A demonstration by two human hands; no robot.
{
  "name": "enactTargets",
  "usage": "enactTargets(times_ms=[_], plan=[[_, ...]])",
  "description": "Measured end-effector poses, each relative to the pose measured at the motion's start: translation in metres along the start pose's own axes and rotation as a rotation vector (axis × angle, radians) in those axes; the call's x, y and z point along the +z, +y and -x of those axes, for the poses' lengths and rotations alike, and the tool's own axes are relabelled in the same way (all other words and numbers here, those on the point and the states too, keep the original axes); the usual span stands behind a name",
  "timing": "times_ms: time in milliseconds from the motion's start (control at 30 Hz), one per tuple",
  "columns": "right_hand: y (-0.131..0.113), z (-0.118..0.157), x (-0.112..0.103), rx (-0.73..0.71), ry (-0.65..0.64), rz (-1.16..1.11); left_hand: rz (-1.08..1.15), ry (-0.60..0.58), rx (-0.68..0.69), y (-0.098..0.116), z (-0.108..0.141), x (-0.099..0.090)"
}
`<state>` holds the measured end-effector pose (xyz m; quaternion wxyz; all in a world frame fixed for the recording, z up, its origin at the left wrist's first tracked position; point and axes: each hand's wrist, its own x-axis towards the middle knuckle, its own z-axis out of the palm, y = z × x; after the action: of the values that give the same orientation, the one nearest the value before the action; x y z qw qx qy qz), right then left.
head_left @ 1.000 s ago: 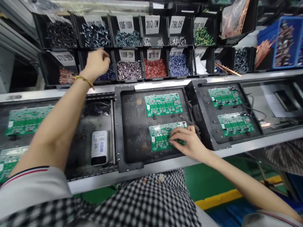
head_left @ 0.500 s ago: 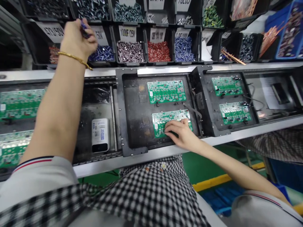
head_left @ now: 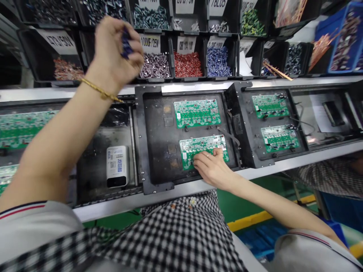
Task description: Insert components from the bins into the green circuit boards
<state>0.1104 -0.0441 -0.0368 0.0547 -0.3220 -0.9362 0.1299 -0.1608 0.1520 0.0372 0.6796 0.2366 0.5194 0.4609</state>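
Observation:
My left hand (head_left: 117, 56) is raised in front of the parts bins, its fingers curled round several dark blue capacitors (head_left: 126, 44). My right hand (head_left: 212, 168) rests over the lower green circuit board (head_left: 188, 145), fingers bent and drawn together near its front edge. Whatever its fingertips hold, if anything, is hidden beneath them. A second green circuit board (head_left: 197, 113) lies behind, in the same black tray (head_left: 157, 141). Small parts stand on both boards.
Bins of red capacitors (head_left: 187, 65), blue capacitors (head_left: 218, 62) and mauve capacitors (head_left: 155, 66) line the back. At right, another black tray (head_left: 255, 149) carries two boards. A white box-shaped device (head_left: 117, 166) sits left of the middle tray. Metal rails (head_left: 195, 186) edge the line.
My left hand has moved right and away from the bin, still closed on the blue capacitors. My right hand stays at the lower board. The view has shifted slightly.

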Motion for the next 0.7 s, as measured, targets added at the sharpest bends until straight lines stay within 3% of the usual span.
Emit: enactTargets(times_ms=[33,100,200,300,400,533,700], plan=[[0.002,0.0,-0.001,0.011,-0.002,-0.03,0.062,-0.11,0.003,-0.013,0.009,0.01],[0.009,-0.003,-0.005,0.055,-0.017,-0.155,0.061,-0.267,-0.132,-0.046,0.03,0.026],[0.029,-0.014,-0.019,0.188,0.022,-0.404,-0.027,-0.371,-0.446,-0.095,0.062,0.038],[0.047,-0.033,-0.036,0.324,0.178,-0.628,-0.057,-0.415,-0.531,-0.126,0.083,0.044],[0.053,-0.049,-0.045,0.324,0.246,-0.773,-0.088,-0.374,-0.431,-0.137,0.092,0.05],[0.048,-0.06,-0.052,0.251,0.283,-0.681,-0.105,-0.289,-0.283,-0.138,0.097,0.057],[0.065,-0.071,-0.052,0.16,0.288,-0.363,0.105,-0.181,-0.493,-0.132,0.102,0.052]])
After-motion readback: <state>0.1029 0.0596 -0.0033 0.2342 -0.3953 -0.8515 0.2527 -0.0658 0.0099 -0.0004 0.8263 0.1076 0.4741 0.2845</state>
